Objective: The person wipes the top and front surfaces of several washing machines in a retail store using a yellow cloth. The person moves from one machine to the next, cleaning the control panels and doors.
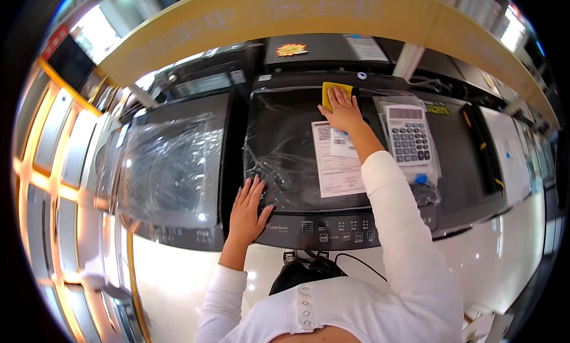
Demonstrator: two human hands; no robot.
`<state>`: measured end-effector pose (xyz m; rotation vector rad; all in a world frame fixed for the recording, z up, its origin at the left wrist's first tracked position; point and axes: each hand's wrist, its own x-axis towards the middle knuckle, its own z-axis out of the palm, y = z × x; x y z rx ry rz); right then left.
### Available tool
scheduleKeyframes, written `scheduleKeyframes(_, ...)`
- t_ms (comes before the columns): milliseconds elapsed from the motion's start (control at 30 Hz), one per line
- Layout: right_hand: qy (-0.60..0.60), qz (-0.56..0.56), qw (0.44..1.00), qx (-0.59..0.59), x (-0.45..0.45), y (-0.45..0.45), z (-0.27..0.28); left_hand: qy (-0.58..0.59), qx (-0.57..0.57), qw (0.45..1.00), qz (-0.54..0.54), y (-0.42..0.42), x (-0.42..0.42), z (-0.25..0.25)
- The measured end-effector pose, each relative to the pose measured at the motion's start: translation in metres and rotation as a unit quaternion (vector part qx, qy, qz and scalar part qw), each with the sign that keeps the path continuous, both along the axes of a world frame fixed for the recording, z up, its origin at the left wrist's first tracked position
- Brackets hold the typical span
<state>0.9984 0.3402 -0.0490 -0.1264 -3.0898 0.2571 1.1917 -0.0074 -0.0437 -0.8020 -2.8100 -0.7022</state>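
Note:
My right hand (343,109) lies flat on a folded yellow cloth (329,96), pressing it on the rear of a dark top-loading washing machine's lid (285,120) with clear plastic film on it. My left hand (249,207) rests at the left front edge of that machine, fingers apart on the film, holding nothing. Beneath my right forearm lie a printed paper sheet (338,178) and a smaller label sheet (340,145). To their right, a white calculator (407,136) sits on a clear plastic bag (434,165). The control panel (307,227) runs along the front.
A film-wrapped washing machine (171,160) stands on the left, another dark one (458,151) on the right. Behind, a yellow sign board (267,16) spans across on posts. A black cable (360,260) crosses near the floor (178,276).

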Motion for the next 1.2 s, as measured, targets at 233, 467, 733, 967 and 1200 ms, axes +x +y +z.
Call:
scheduleKeyframes(233, -0.017, 0.238, 0.971, 0.017, 0.039, -0.13, 0.001, 0.02, -0.047, 0.997, 0.051, -0.006, 0.039, -0.003)
scheduleKeyframes(467, 0.051, 0.377, 0.924, -0.036, 0.14, -0.181, -0.034, 0.072, 0.067, 0.988, 0.121, -0.005, 0.099, -0.011)
scheduleKeyframes(733, 0.075, 0.303, 0.948, -0.067, 0.157, -0.134, -0.026, 0.114, 0.07, 0.988, 0.076, 0.008, 0.089, 0.01)
scheduleKeyframes(967, 0.1, 0.192, 0.976, -0.038, 0.184, -0.128, -0.025, 0.09, 0.114, 0.985, 0.088, -0.011, 0.111, 0.008)
scheduleKeyframes(1200, 0.126, 0.262, 0.953, -0.087, 0.27, -0.197, -0.037, 0.067, 0.123, 0.987, 0.074, -0.022, 0.135, -0.003)
